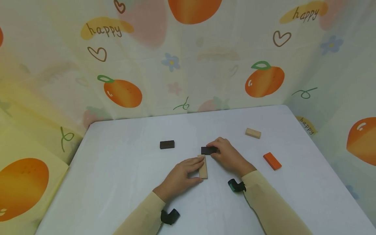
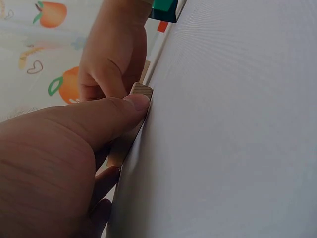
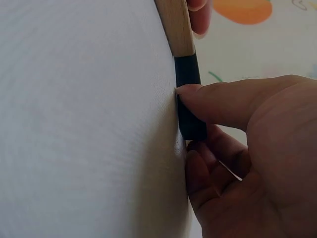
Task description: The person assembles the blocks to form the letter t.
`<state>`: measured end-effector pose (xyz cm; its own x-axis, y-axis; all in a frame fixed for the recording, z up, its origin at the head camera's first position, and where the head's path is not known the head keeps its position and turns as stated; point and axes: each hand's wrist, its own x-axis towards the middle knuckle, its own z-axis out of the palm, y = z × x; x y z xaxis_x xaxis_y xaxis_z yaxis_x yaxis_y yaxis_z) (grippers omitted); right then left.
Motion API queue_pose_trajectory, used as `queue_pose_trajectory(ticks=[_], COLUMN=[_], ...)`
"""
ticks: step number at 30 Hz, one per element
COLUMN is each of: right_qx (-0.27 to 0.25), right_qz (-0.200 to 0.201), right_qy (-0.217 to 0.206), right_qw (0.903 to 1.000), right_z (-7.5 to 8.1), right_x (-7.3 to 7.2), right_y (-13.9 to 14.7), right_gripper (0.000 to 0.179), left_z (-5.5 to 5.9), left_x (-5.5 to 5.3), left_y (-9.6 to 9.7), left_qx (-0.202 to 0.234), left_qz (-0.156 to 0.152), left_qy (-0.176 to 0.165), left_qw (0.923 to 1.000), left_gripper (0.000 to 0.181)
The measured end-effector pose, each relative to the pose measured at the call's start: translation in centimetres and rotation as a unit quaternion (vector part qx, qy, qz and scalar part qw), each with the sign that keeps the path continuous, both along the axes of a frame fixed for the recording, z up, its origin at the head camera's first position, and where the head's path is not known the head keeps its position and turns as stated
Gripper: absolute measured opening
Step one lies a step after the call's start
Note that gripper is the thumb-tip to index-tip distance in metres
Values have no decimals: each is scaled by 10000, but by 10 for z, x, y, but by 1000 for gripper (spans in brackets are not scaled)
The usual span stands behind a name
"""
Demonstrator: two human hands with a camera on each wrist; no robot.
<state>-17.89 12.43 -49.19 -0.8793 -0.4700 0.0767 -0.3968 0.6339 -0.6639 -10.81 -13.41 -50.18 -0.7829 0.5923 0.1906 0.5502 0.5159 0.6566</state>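
My left hand (image 1: 180, 176) holds a plain wooden block (image 1: 203, 169) flat on the white table, thumb at its near end and fingers over its far part. In the left wrist view that thumb presses the grained end of the block (image 2: 141, 89). Just beyond, a black block (image 1: 207, 150) lies crosswise at the far end of the wooden one. My right hand (image 1: 229, 156) pinches the black block at its right part, thumb on the near side. The right wrist view shows the black block (image 3: 188, 69) right up against the wooden block's end.
A dark brown block (image 1: 167, 144) lies to the left of the hands. Farther right are another plain wooden block (image 1: 253, 133) and an orange block (image 1: 272, 161). A patterned cloth (image 1: 188, 81) hangs behind the white table (image 1: 117, 182).
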Motion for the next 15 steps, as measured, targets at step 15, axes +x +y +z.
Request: queue_pose_trajectory(ticks=[15], right_qx=[-217], right_qz=[61], right_qy=[-48], right_qw=[9997], right_z=[-3], right_x=[2], right_y=[2], right_gripper=[37], left_z=[0], left_x=[0], left_y=[0], left_qx=[-36], left_qz=[9], left_qy=[-42], left_qw=[10000], left_gripper=[67])
